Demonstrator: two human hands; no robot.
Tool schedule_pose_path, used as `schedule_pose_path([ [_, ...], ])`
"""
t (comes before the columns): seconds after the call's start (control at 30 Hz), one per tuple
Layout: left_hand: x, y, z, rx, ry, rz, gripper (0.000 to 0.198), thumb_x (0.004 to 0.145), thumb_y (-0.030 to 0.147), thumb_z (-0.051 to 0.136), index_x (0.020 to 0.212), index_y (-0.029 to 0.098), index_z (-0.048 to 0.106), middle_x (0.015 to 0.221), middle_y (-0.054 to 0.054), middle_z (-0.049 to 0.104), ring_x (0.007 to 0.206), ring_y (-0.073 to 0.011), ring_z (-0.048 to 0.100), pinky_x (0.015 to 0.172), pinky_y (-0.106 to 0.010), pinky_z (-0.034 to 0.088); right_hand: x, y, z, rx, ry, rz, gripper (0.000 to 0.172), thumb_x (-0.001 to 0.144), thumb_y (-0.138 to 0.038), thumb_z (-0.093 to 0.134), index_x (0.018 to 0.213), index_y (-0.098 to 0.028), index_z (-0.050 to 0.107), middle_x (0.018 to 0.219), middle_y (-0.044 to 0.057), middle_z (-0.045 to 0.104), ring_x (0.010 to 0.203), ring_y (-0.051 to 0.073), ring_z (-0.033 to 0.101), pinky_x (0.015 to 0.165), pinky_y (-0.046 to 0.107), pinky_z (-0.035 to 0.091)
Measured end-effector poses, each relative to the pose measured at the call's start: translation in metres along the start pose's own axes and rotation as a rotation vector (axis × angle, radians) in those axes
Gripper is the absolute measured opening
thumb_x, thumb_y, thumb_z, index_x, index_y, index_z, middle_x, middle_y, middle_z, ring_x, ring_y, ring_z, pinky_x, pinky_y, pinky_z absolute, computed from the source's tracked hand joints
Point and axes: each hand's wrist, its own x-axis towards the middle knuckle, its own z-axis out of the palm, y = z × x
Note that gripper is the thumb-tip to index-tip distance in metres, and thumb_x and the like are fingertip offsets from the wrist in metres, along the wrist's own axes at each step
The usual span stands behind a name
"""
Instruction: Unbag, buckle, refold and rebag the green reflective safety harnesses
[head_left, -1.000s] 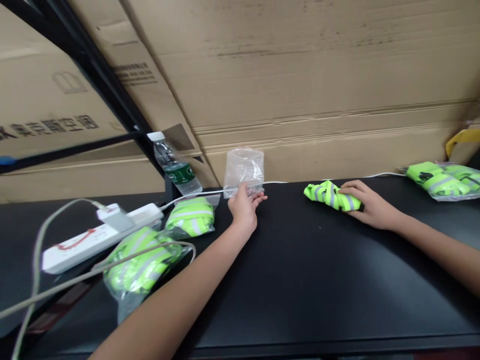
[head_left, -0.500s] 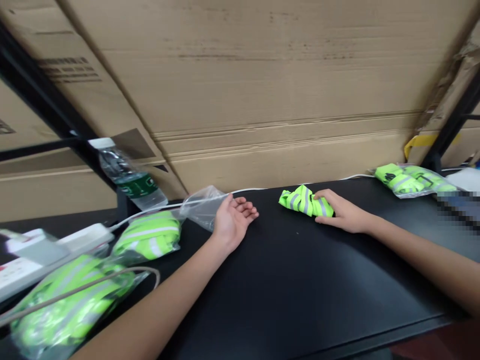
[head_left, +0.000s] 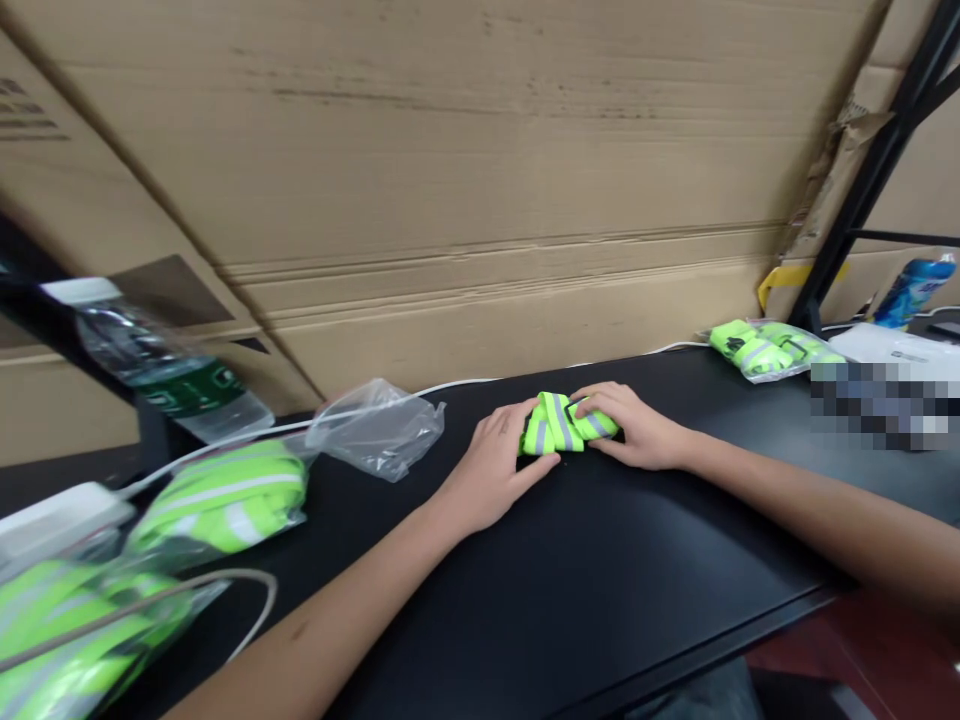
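While both forearms reach forward across the black surface (head_left: 600,590), the left hand (head_left: 491,470) and the right hand (head_left: 630,425) close in on a folded bundle of neon-yellow reflective webbing (head_left: 559,425) from opposite sides. The left hand lies palm down, angled in from the lower left, with its fingers (head_left: 504,425) pressed against the bundle's left end and its thumb running along the near edge. The right hand is also palm down, its fingers (head_left: 600,400) curled over the top and right end. Both hands grasp the bundle, which rests on the surface between them.

A crumpled clear plastic bag (head_left: 379,430) lies to the left of the left hand, not touching it. Further left are two bagged neon-yellow bundles (head_left: 217,495), a water bottle (head_left: 169,365) and a white power strip (head_left: 52,520). A third bagged bundle (head_left: 769,350) lies toward the far right. Large cardboard sheets (head_left: 450,200) stand behind the surface.
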Motion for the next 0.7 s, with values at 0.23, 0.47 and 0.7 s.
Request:
schedule_pose_path([
  [0.23,-0.007,0.002,-0.005,0.092,0.067,0.195,0.062,0.092,0.033,0.064,0.146,0.026,0.033,0.137,-0.013,0.057,0.129,-0.0310,0.052,0.110,-0.056,0.040,-0.007,0.005,-0.009,-0.055,0.066,-0.069,0.051,0.085,-0.027,0.074,0.129,-0.023,0.050,0.121,0.012,0.066,0.114,0.027,0.061,0.098,0.046,0.049],
  [0.47,-0.014,0.006,-0.016,-0.102,0.088,0.575,0.057,0.089,0.053,0.065,0.133,0.020,0.050,0.095,-0.006,0.069,0.095,-0.0245,0.068,0.095,-0.047,0.053,-0.017,-0.012,-0.019,0.451,0.072,0.001,0.040,0.092,-0.054,0.063,0.115,-0.021,0.062,0.088,0.006,0.075,0.078,0.019,0.072,0.072,0.032,0.058],
  [0.7,-0.014,0.010,-0.015,-0.050,-0.008,0.603,0.028,0.102,0.031,0.043,0.093,0.017,0.066,0.077,-0.005,0.069,0.070,-0.0168,0.065,0.068,-0.031,0.052,-0.013,-0.014,-0.011,0.417,0.205,0.285,0.017,0.094,-0.036,0.063,0.091,-0.020,0.065,0.072,0.002,0.070,0.060,0.015,0.067,0.057,0.029,0.056],
])
